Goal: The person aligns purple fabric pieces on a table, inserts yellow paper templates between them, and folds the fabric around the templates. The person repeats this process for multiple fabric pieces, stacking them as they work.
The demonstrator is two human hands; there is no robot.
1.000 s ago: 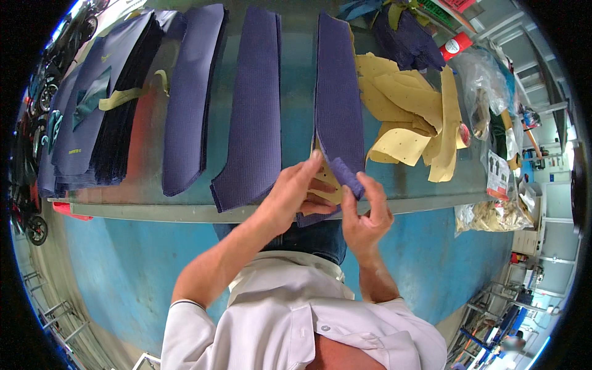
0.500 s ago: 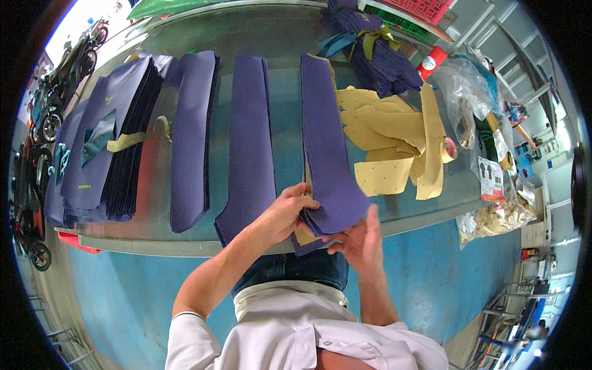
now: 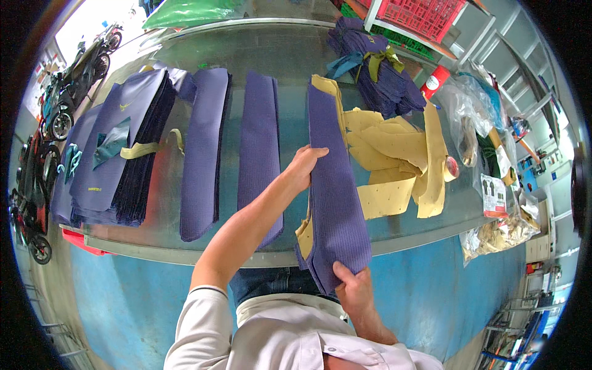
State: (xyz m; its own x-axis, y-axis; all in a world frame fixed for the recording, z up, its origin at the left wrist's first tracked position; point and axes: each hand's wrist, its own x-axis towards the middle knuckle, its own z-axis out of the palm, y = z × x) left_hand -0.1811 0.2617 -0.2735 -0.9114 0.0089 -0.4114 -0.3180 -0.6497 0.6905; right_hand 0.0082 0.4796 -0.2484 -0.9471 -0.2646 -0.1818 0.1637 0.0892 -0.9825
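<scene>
A stack of long purple textured fabric pieces (image 3: 336, 185) lies lengthwise before me, its near end hanging past the table edge. Tan perforated sheets (image 3: 327, 85) show beneath it at the far end and along its left side. My left hand (image 3: 306, 165) is closed on the stack's left edge around mid-length, one digit on top and the others partly hidden. At the near right corner my right hand (image 3: 356, 288) pinches the stack, thumb above and fingers underneath. To the left lie two more purple stacks, a narrower one (image 3: 259, 142) and a wider one (image 3: 205, 154).
Loose tan sheets (image 3: 394, 148) and a tape roll (image 3: 451, 168) lie to the right. A tied purple bundle (image 3: 385, 80) and a red can (image 3: 435, 81) are behind. Large purple panels (image 3: 117, 148) are piled left. The metal table edge (image 3: 154, 251) runs in front of me.
My left hand has moved up along the stack's left edge. My right hand has come nearer me and now grips the near end, which has been drawn further over the table edge.
</scene>
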